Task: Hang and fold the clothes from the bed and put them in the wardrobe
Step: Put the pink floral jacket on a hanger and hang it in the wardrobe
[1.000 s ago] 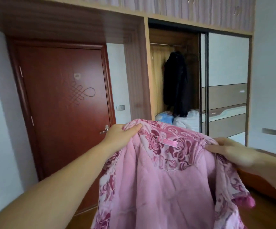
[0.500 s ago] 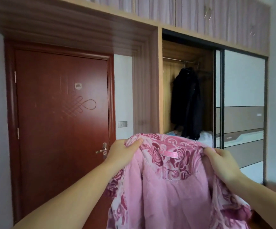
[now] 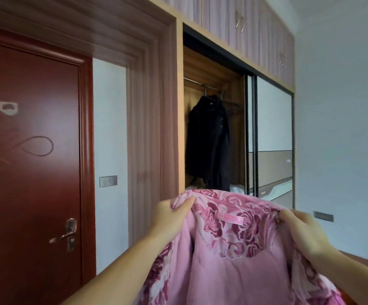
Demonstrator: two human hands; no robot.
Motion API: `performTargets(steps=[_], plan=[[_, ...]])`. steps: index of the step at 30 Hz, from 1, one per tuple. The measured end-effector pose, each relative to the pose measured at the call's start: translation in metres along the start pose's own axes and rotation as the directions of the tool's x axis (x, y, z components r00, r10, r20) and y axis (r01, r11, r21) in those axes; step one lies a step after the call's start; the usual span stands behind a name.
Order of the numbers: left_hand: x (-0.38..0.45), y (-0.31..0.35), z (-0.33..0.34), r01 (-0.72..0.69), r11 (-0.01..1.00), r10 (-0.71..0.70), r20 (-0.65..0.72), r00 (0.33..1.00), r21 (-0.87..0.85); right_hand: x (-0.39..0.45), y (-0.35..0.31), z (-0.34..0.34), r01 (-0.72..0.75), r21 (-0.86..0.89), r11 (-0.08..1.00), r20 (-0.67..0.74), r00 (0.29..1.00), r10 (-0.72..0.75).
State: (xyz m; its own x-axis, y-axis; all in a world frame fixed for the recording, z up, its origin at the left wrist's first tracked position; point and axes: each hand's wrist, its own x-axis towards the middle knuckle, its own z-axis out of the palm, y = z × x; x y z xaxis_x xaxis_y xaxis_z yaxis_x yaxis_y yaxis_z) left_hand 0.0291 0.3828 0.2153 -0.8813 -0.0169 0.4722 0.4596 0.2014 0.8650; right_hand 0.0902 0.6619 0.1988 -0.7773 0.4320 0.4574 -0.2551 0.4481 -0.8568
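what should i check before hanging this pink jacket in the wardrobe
1. Left hand holds the pink jacket at the collar: ok.
2. Right hand holds the other side: ok.
3. Wardrobe open on the rail side: ok.
4. Room on the rail beside the black coat: ok, bare rail to its left.
5. Hanger inside the jacket: cannot tell.
6. Spare hanger on the rail: cannot tell, too blurred.
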Motion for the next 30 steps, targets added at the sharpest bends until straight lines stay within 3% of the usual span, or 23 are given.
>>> performTargets(steps=[6, 15, 30], plan=[[0.076, -0.035, 0.069, 0.014, 1.0, -0.014, -0.004, 1.0, -0.02, 0.067, 0.05, 0.006, -0.04, 0.065, 0.997, -0.019, 0.999, 0.042], [0.224, -0.048, 0.175, -0.017, 0.999, 0.022, -0.1, 0.995, 0.051, 0.253, 0.087, 0.036, 0.006, 0.235, 0.972, -0.023, 1.0, 0.0], [0.46, -0.097, 0.229, -0.153, 0.987, 0.122, -0.367, 0.922, -0.057, 0.487, 0.101, 0.16, 0.12, 0.345, 0.931, 0.053, 0.988, -0.147]])
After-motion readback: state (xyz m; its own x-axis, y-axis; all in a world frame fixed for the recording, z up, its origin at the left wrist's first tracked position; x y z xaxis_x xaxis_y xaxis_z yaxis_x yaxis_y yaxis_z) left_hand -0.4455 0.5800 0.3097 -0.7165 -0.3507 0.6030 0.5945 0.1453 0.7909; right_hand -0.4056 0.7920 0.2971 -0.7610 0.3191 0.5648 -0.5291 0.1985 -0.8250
